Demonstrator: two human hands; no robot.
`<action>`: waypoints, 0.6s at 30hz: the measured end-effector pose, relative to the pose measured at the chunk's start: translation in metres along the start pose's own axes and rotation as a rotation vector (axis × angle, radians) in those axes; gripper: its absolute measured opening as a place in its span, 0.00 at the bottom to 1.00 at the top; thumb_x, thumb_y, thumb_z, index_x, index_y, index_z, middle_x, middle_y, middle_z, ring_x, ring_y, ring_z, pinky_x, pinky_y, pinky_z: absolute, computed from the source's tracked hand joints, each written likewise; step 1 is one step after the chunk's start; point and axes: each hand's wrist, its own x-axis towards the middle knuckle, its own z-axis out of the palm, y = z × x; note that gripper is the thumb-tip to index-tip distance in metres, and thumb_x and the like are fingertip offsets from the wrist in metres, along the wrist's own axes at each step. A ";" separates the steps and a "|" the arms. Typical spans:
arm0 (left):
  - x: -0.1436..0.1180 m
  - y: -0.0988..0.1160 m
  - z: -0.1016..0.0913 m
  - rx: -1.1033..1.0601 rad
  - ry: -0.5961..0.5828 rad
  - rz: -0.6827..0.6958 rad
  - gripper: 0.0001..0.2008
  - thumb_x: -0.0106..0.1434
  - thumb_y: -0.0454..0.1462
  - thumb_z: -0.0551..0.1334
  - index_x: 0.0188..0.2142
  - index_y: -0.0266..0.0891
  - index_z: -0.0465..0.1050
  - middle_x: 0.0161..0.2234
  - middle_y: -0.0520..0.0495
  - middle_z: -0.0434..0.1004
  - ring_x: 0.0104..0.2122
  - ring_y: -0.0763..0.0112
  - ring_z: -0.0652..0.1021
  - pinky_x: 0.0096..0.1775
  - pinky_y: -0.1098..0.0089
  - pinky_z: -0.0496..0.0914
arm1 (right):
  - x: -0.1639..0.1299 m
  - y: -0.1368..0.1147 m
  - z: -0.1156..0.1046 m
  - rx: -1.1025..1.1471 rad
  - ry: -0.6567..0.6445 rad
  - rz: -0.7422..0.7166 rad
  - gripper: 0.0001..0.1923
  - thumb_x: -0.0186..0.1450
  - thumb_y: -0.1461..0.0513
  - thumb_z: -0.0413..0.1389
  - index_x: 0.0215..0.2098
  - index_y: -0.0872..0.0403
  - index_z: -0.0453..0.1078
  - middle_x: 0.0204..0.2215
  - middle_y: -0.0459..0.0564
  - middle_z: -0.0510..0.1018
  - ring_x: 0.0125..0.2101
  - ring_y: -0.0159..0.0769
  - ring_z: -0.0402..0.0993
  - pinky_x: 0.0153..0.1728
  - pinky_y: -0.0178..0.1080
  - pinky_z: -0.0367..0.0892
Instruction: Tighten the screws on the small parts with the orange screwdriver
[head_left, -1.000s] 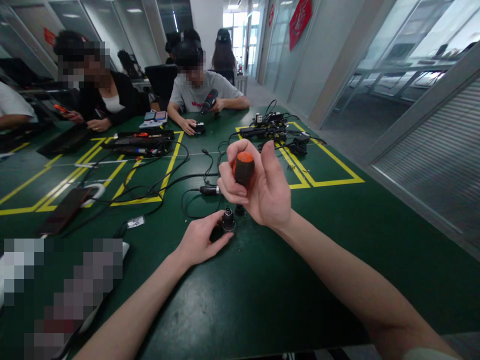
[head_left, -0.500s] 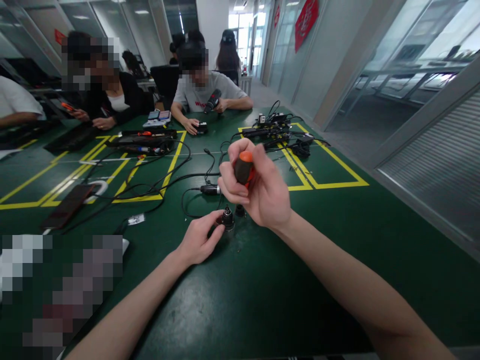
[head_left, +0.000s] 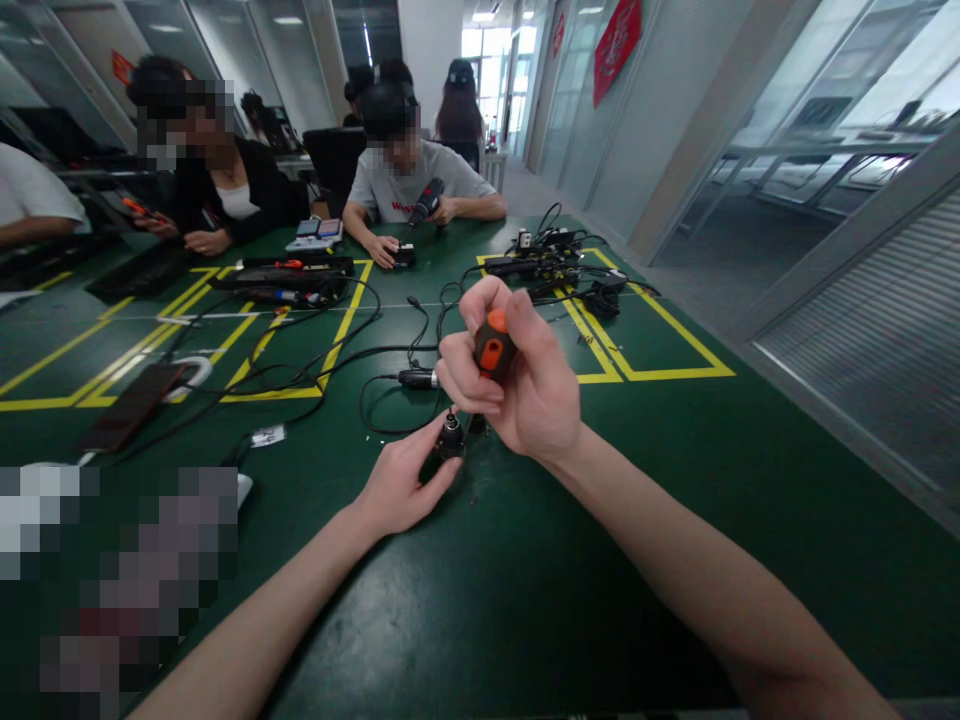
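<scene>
My right hand (head_left: pixel 525 385) is wrapped around a screwdriver with an orange and black handle (head_left: pixel 493 345), held upright with its tip pointing down. Directly under it a small black and metal cylindrical part (head_left: pixel 451 436) stands on the green table (head_left: pixel 525 560). My left hand (head_left: pixel 401 480) pinches that part at its base between thumb and fingers. A second small dark piece (head_left: pixel 475 424) lies just right of the part, half hidden by my right hand.
Black cables (head_left: pixel 390 385) and a plug (head_left: pixel 418 378) lie just beyond my hands. Yellow tape boxes (head_left: pixel 645 340) mark the table. A phone (head_left: pixel 131 405) lies at the left. Two people sit across the table, one holding a power drill (head_left: pixel 424 200). Tool trays (head_left: pixel 289 275) and chargers (head_left: pixel 544 255) sit farther back.
My right hand has sunk a little and closed tighter on the screwdriver handle, bringing the tip down onto the part. My left hand keeps its hold on the part.
</scene>
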 end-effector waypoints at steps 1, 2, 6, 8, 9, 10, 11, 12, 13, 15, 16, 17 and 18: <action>0.000 -0.001 -0.001 -0.013 -0.002 0.005 0.25 0.73 0.38 0.58 0.68 0.38 0.66 0.59 0.36 0.79 0.55 0.54 0.83 0.57 0.56 0.77 | 0.000 0.001 0.000 -0.022 0.018 0.001 0.21 0.72 0.42 0.54 0.33 0.47 0.60 0.16 0.34 0.55 0.13 0.27 0.48 0.14 0.30 0.49; 0.000 -0.001 -0.001 -0.035 0.000 0.008 0.25 0.74 0.38 0.57 0.68 0.38 0.66 0.60 0.36 0.79 0.57 0.54 0.81 0.58 0.56 0.77 | 0.000 0.002 0.001 -0.037 0.025 0.003 0.22 0.72 0.41 0.53 0.33 0.48 0.60 0.17 0.35 0.57 0.14 0.27 0.51 0.15 0.30 0.50; 0.001 -0.002 -0.003 -0.156 0.029 -0.051 0.22 0.77 0.38 0.50 0.65 0.37 0.71 0.58 0.37 0.81 0.59 0.55 0.80 0.60 0.55 0.75 | 0.003 0.003 0.002 -0.037 -0.015 0.031 0.27 0.71 0.38 0.51 0.29 0.50 0.63 0.19 0.38 0.58 0.16 0.26 0.51 0.14 0.30 0.49; 0.002 -0.001 -0.004 -0.208 0.036 -0.098 0.22 0.77 0.39 0.50 0.62 0.37 0.75 0.56 0.38 0.82 0.57 0.55 0.81 0.60 0.54 0.75 | 0.003 0.003 0.002 -0.021 -0.034 0.045 0.29 0.72 0.37 0.50 0.27 0.51 0.63 0.18 0.37 0.55 0.16 0.26 0.48 0.14 0.29 0.48; 0.003 0.000 -0.004 -0.231 0.032 -0.115 0.21 0.77 0.40 0.50 0.61 0.37 0.76 0.56 0.38 0.83 0.56 0.54 0.82 0.60 0.54 0.75 | 0.003 0.002 0.002 -0.016 -0.041 0.054 0.29 0.72 0.37 0.50 0.27 0.51 0.63 0.17 0.37 0.54 0.16 0.26 0.47 0.14 0.29 0.47; 0.004 0.001 -0.004 -0.252 0.024 -0.124 0.21 0.78 0.41 0.51 0.60 0.37 0.76 0.55 0.39 0.83 0.56 0.54 0.82 0.60 0.54 0.75 | 0.004 0.001 0.002 -0.010 -0.050 0.063 0.30 0.72 0.37 0.50 0.27 0.51 0.63 0.17 0.37 0.53 0.15 0.25 0.47 0.13 0.29 0.47; 0.005 0.001 -0.005 -0.269 0.014 -0.129 0.21 0.78 0.42 0.51 0.60 0.38 0.76 0.54 0.39 0.83 0.56 0.54 0.81 0.60 0.53 0.75 | 0.004 0.001 0.001 -0.003 -0.058 0.070 0.29 0.72 0.37 0.50 0.27 0.51 0.63 0.17 0.36 0.53 0.15 0.25 0.47 0.13 0.29 0.47; 0.005 0.002 -0.005 -0.282 0.006 -0.133 0.22 0.78 0.42 0.51 0.60 0.38 0.76 0.54 0.39 0.83 0.57 0.54 0.81 0.61 0.53 0.74 | 0.003 0.000 0.001 0.006 -0.062 0.073 0.29 0.72 0.37 0.50 0.28 0.51 0.63 0.17 0.36 0.53 0.15 0.25 0.46 0.13 0.29 0.47; 0.005 0.002 -0.005 -0.292 0.003 -0.135 0.22 0.78 0.43 0.51 0.60 0.38 0.76 0.54 0.39 0.83 0.57 0.54 0.81 0.61 0.54 0.74 | 0.003 0.000 0.000 0.018 -0.063 0.071 0.29 0.72 0.37 0.49 0.28 0.51 0.62 0.17 0.36 0.53 0.15 0.25 0.46 0.13 0.28 0.46; 0.005 0.001 -0.005 -0.301 0.002 -0.139 0.22 0.78 0.44 0.52 0.60 0.38 0.77 0.55 0.39 0.83 0.58 0.55 0.81 0.61 0.54 0.73 | 0.003 -0.001 -0.001 0.046 -0.056 0.052 0.28 0.72 0.37 0.50 0.31 0.50 0.63 0.16 0.35 0.53 0.14 0.24 0.44 0.13 0.28 0.46; 0.004 0.001 -0.005 -0.302 0.002 -0.139 0.22 0.78 0.45 0.52 0.60 0.38 0.77 0.55 0.39 0.83 0.58 0.55 0.81 0.62 0.55 0.73 | 0.002 -0.001 -0.001 0.055 -0.051 0.042 0.26 0.72 0.38 0.50 0.32 0.50 0.63 0.16 0.34 0.52 0.14 0.24 0.43 0.13 0.28 0.46; 0.004 0.001 -0.005 -0.303 0.003 -0.139 0.22 0.78 0.45 0.52 0.59 0.39 0.77 0.55 0.39 0.83 0.58 0.56 0.81 0.62 0.55 0.73 | 0.002 -0.001 -0.002 0.061 -0.047 0.035 0.25 0.72 0.39 0.51 0.34 0.49 0.63 0.16 0.33 0.52 0.14 0.24 0.43 0.13 0.28 0.46; 0.004 0.000 -0.005 -0.303 0.002 -0.138 0.22 0.78 0.45 0.52 0.59 0.39 0.77 0.55 0.39 0.83 0.58 0.56 0.81 0.62 0.56 0.73 | 0.001 -0.001 -0.002 0.063 -0.045 0.031 0.23 0.72 0.40 0.53 0.35 0.49 0.62 0.16 0.33 0.53 0.14 0.25 0.43 0.13 0.28 0.46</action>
